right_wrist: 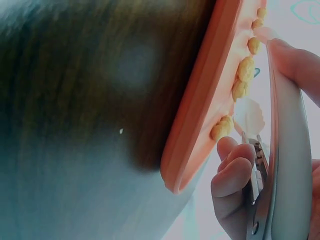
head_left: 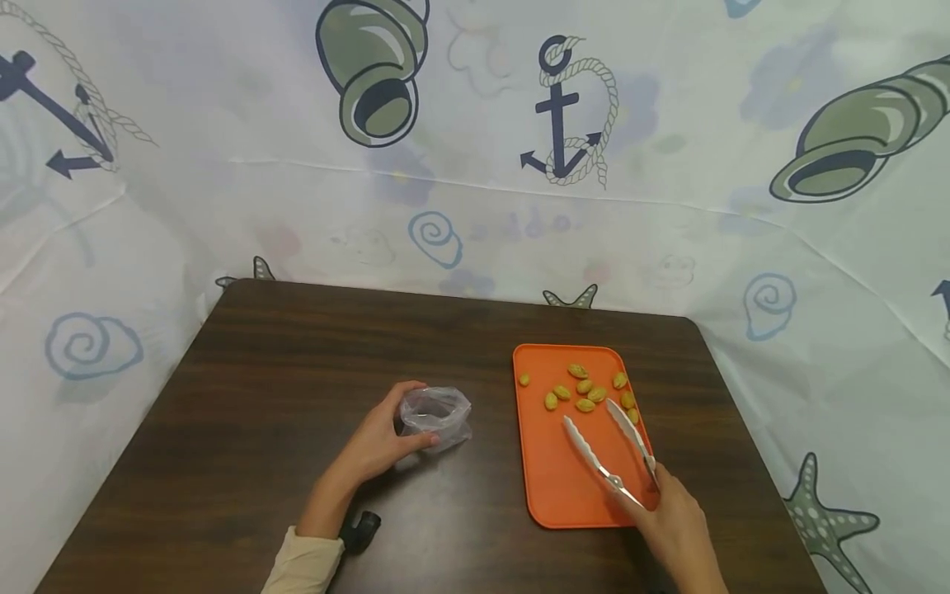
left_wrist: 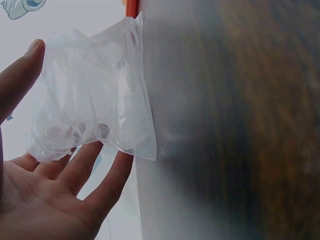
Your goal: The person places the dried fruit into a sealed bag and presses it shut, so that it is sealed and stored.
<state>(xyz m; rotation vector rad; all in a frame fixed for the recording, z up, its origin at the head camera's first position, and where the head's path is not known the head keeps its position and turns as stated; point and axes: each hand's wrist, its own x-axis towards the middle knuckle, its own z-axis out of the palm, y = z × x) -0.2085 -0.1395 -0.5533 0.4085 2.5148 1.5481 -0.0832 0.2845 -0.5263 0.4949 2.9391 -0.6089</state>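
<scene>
1. Plastic bag (head_left: pixel 439 422), clear, mouth up, over the dark wood-grain bench (head_left: pixel 297 396): held between thumb and fingers of the left hand (head_left: pixel 378 441), widely parted and curved round it.
2. Metal tongs (head_left: pixel 616 483): gripped by curled fingers of the right hand (head_left: pixel 679 524); arms apart, tips over the orange tray (head_left: pixel 545 474).
3. Nut-like pieces (head_left: pixel 597 394), yellow-brown: on tray, near tong tips.

Worktop (head_left: pixel 297 346) dark brown, wood-grained, far corners rounded; pale sheen toward the near middle. Orange tray (head_left: pixel 564 487) lies flat on it, right of centre — long sides running near to far. Clear plastic bag (head_left: pixel 438 421) upright, left of tray — contact with surface uncertain.
</scene>
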